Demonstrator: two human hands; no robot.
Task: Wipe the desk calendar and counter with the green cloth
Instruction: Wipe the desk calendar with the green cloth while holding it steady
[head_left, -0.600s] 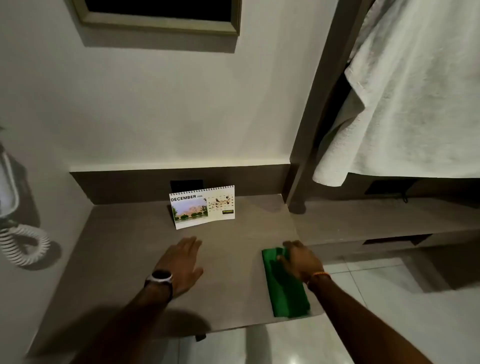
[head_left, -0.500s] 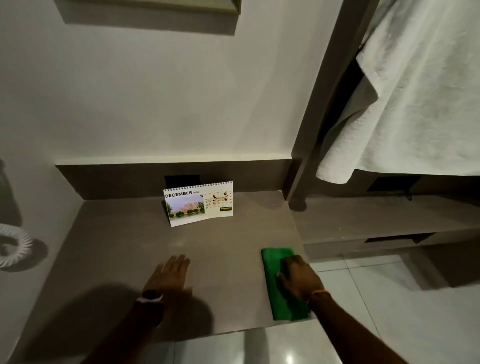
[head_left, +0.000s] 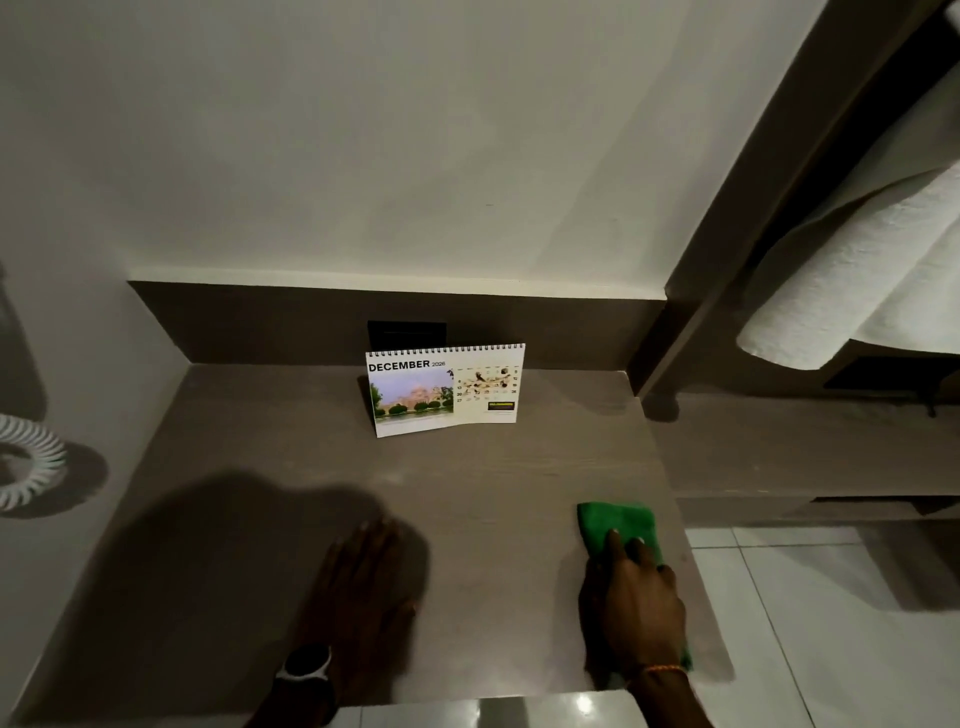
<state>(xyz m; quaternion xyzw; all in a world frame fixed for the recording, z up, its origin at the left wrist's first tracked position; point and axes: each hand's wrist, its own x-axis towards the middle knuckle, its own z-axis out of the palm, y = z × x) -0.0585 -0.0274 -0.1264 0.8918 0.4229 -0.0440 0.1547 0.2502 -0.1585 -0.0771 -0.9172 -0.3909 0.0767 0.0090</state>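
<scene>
A white spiral desk calendar showing December stands upright near the back of the brown counter. The green cloth lies flat at the counter's front right corner. My right hand rests palm down on the cloth's near half, fingers spread over it, so only the far part shows. My left hand, with a watch on the wrist, lies flat and open on the counter to the left, in shadow, holding nothing.
A white towel hangs at the upper right over a lower shelf. A dark post stands between counter and shelf. A coiled white cord hangs on the left wall. White floor tiles lie at the right.
The view has tilted down and moved closer to the counter. My right hand has slid nearer along the cloth; my left hand has drawn back toward the front edge.
</scene>
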